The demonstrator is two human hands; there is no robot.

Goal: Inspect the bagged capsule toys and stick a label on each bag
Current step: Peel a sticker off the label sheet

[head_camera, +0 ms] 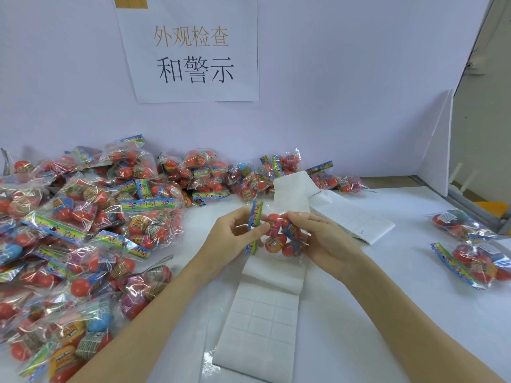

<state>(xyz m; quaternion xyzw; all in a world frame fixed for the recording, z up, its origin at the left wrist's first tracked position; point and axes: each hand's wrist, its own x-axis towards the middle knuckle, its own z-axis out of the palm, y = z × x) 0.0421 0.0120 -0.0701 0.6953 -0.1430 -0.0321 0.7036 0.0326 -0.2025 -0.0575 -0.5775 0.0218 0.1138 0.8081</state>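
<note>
Left of the counter (359, 313), a big pile (83, 217) of bagged capsule toys waits, unlabelled as far as can be seen. Centre, just above the label strip (260, 322), the left hand (235, 233) pinches the header (255, 228) of one bag (279, 236), grip pressed together on the printed card, thumb side toward the camera. Right hand (318, 239) curls round the bag's body, fingers on the red capsules, so both grips clamp the same bag, held clear of the counter. Looks like the inspect step: best to turn the bag by the header, check seal and capsules on both sides, keep film taut so glare doesn't hide tears. Then free one hand to peel a label off the strip; press it on a flat bit of film, not over a capsule bulge, or it may wrinkle. Far right, two bags (470, 244) lie apart, likely finished; white patches on them could be labels, can't tell.
</note>
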